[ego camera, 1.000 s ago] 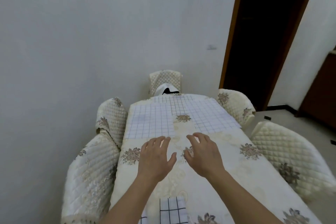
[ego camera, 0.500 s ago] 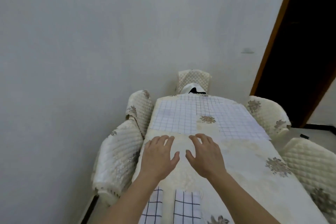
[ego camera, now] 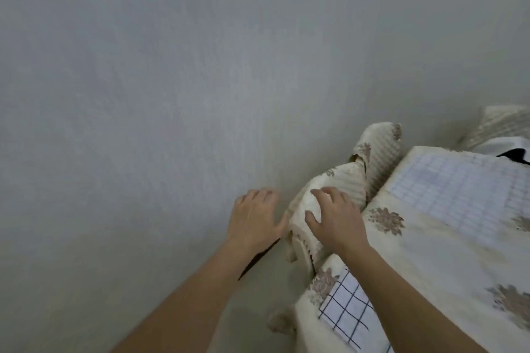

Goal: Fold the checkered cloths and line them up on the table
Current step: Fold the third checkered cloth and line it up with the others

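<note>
A folded white cloth with dark check lines (ego camera: 348, 311) lies at the near left corner of the table (ego camera: 436, 261), partly under my right forearm. A large pale checkered cloth (ego camera: 459, 189) lies spread flat at the table's far end. My left hand (ego camera: 255, 218) hovers with fingers apart in front of the wall, left of the table, holding nothing. My right hand (ego camera: 334, 219) is also open, fingers spread, in front of a covered chair back beside the table.
Two quilted cream chairs (ego camera: 341, 189) stand between the table's left side and the grey wall (ego camera: 172, 94). Another chair (ego camera: 499, 126) with a white and black item (ego camera: 507, 149) stands at the far end. The tablecloth is cream with floral motifs.
The view has swung sharply left toward the wall. Both hands have moved left, off the table's middle, and now sit over the chair and wall. They hold nothing throughout.
</note>
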The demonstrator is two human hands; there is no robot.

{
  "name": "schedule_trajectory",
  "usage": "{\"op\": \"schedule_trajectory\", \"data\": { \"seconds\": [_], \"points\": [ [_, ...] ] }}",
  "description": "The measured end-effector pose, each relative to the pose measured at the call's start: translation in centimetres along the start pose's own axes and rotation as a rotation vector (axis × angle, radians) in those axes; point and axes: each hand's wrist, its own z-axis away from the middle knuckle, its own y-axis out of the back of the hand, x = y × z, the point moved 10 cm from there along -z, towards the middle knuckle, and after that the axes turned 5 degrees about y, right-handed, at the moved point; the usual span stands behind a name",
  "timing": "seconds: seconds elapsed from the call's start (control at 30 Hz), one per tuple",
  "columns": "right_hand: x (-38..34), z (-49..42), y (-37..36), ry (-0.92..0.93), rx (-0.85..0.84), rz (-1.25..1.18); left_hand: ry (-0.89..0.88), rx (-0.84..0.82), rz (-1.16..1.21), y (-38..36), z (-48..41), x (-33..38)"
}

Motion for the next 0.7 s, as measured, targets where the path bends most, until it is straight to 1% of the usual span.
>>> {"op": "schedule_trajectory", "data": {
  "seconds": [0.13,0.27,0.4,0.53,0.7],
  "points": [
    [-4.4,-3.1,-3.4,0.085,-0.052,-0.019,0.06,0.011,-0.013,-0.4,-0.2,-5.8],
    [-6.7,-7.2,-6.5,0.109,-0.082,-0.006,0.069,0.04,-0.028,-1.9,-3.0,-10.5],
    [-7.3,-13.0,-9.5,0.066,-0.069,0.005,0.022,0.04,-0.018,-4.3,-8.3,-14.3],
    [-7.7,-18.8,-13.0,-0.008,-0.067,0.005,-0.055,0.006,0.015,-6.6,-14.3,-17.8],
    [-6.2,-23.2,-15.1,-0.15,-0.083,0.045,-0.201,-0.087,0.003,-9.2,-21.5,-18.4]
  ]
}}
